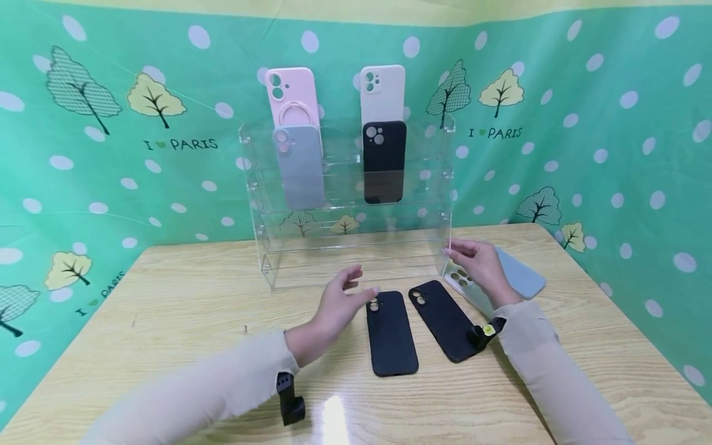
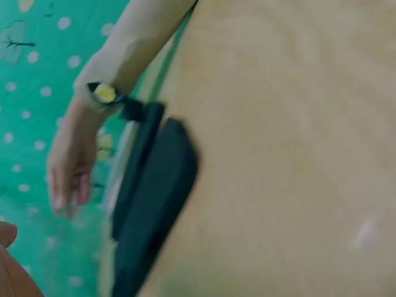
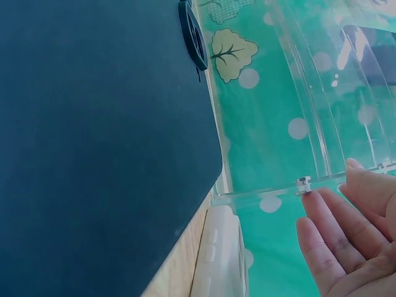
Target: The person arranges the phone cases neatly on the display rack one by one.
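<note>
Judging by the grip, steady the rack (image 1: 343,179) first: right hand (image 1: 475,262) pinching low on its right side, thumb and fingers on opposite faces of the clear panel. Grip lightly and press level, so as not to twist the sheet or rattle the upper cases (image 1: 302,176) out of the rack. Mind the bolt (image 3: 303,184) on the rack beside the fingertips. Left hand (image 1: 339,306) empty, thumb and fingers apart, in front of the rack, thumb at the camera-hole end of a black case (image 1: 392,337); hard to tell if touching. To pick it up from before the rack, pinch both long edges rather than push on the back. Guard the second black case (image 1: 445,321), farther right before the rack, against a drag from the wrist strap (image 1: 499,324).
</note>
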A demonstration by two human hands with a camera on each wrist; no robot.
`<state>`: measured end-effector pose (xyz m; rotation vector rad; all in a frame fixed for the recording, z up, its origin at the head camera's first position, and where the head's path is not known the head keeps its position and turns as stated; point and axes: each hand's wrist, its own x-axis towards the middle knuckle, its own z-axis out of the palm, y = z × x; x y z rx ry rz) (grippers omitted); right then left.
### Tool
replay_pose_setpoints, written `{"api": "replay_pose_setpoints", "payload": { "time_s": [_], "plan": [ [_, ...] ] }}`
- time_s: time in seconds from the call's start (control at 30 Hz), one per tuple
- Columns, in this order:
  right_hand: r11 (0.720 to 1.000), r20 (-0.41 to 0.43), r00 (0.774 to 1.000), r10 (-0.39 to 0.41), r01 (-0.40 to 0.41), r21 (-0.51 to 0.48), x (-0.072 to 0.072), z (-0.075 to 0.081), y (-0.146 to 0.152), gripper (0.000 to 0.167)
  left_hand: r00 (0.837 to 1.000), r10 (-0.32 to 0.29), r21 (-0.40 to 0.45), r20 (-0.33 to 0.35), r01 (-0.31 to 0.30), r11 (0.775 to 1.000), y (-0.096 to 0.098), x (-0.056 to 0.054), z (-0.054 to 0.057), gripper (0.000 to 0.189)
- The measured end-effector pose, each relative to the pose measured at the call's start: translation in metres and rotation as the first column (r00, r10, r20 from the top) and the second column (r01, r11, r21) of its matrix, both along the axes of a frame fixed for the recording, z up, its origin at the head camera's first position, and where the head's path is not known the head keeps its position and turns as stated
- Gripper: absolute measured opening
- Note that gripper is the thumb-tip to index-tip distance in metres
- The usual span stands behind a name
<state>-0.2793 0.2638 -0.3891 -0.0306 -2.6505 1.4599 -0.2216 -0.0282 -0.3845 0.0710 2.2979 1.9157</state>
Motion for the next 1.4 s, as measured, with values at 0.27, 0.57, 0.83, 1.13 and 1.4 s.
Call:
{"api": "replay_pose_setpoints", "payload": {
  "time_s": [0.27,0.57,0.83,1.13,1.4],
  "plan": [
    [1.000,0.006,1.000,-0.006,0.006,-0.006,0.001,0.000,0.001,0.046,0.998,-0.017,0.010,0.068,0.016,1.000,0.012,0.020,-0.026,0.086],
    [1.000,0.018,1.000,-0.002,0.003,-0.011,-0.002,-0.002,-0.002,0.044,1.000,-0.002,-0.133,0.026,0.005,0.991,0.016,0.022,-0.038,0.085],
    [1.000,0.007,1.000,-0.001,0.001,0.002,-0.001,-0.001,0.001,0.046,0.995,-0.023,-0.232,-0.092,0.001,0.973,0.024,0.022,-0.042,0.088],
    [1.000,0.004,1.000,-0.005,0.005,0.001,-0.002,0.001,-0.002,0.044,0.991,-0.050,-0.370,-0.121,0.001,0.929,0.027,0.022,-0.042,0.096],
    [1.000,-0.009,1.000,-0.002,0.002,-0.002,-0.001,-0.001,0.000,0.044,0.987,-0.108,-0.428,-0.121,0.046,0.903,0.027,0.019,-0.041,0.097]
  ]
}}
